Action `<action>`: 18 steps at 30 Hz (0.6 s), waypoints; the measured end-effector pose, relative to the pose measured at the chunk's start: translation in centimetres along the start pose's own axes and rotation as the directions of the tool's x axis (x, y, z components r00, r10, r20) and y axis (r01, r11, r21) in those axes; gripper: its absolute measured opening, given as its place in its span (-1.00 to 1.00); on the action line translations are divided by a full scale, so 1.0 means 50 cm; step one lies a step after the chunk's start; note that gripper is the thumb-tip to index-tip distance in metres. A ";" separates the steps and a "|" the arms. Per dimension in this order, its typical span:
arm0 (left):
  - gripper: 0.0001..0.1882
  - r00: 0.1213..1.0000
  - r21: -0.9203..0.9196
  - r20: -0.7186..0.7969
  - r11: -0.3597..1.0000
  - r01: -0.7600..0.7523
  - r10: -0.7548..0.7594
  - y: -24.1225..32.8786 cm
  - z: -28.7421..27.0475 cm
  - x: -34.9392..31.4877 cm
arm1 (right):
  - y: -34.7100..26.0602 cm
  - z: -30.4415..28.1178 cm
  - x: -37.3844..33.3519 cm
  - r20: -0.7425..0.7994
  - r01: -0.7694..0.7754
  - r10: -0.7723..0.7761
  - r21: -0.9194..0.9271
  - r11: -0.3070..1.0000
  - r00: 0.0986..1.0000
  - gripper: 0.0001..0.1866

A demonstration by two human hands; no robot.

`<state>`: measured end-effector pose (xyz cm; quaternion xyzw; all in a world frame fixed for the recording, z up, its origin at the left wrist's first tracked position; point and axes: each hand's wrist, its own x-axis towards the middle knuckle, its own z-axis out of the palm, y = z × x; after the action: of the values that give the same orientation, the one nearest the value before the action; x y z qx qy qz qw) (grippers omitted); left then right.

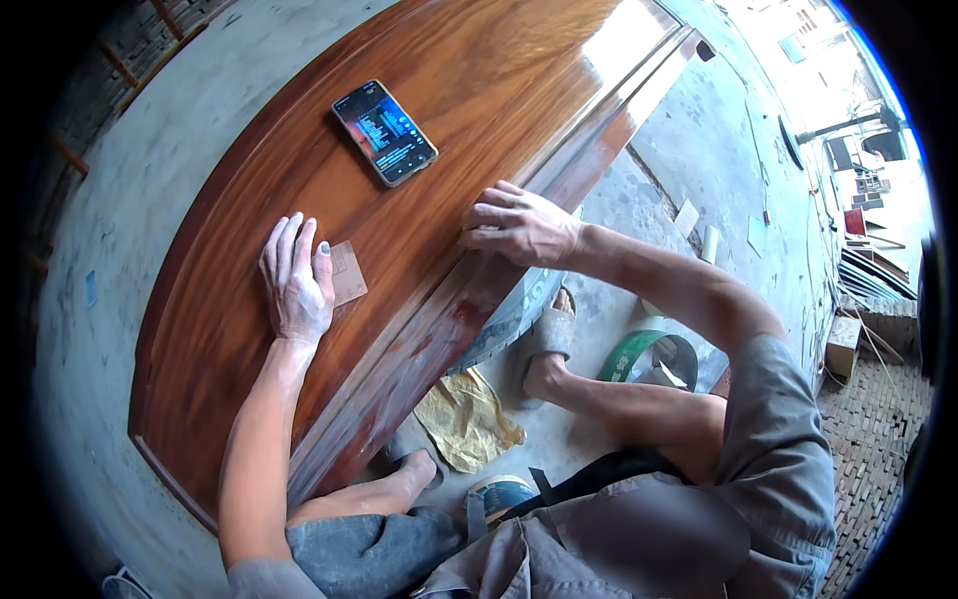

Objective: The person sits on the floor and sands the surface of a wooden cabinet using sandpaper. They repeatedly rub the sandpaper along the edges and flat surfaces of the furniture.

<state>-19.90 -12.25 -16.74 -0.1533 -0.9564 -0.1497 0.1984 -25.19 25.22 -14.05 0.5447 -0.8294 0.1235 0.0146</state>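
A large glossy reddish-brown wooden panel (230, 369) lies in front of me, its near edge dusted whitish. My left hand (299, 285) rests flat on it with the fingers stretched out, holding nothing. Beside its thumb is a small tan square of paper (347, 274), probably sandpaper with its back up. My right hand (519, 228) is at the panel's near edge, fingers curled down against the wood. Whatever is under those fingers, if anything, is hidden. White dust coats both hands. Farther up the panel lies a phone (385, 134) with its screen lit.
Below the panel, a crumpled yellowish sheet (469, 419) lies on the concrete floor (639, 215) between my sandaled feet. Near my right leg is a green roll (644, 357). Paper scraps and a small white cylinder (710, 244) lie farther right. A cardboard box (843, 344) stands by a brick surface.
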 end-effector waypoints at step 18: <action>-0.62 0.996 0.022 -0.080 0.999 -0.032 0.033 -0.003 0.017 -0.004 | -0.230 0.053 0.176 -0.314 0.040 0.043 0.254 0.966 0.948 -0.72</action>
<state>-20.04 -12.16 -17.61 -0.1606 -0.9465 -0.1425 0.2408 -18.05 12.40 -13.04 0.5145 -0.7935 0.3160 0.0767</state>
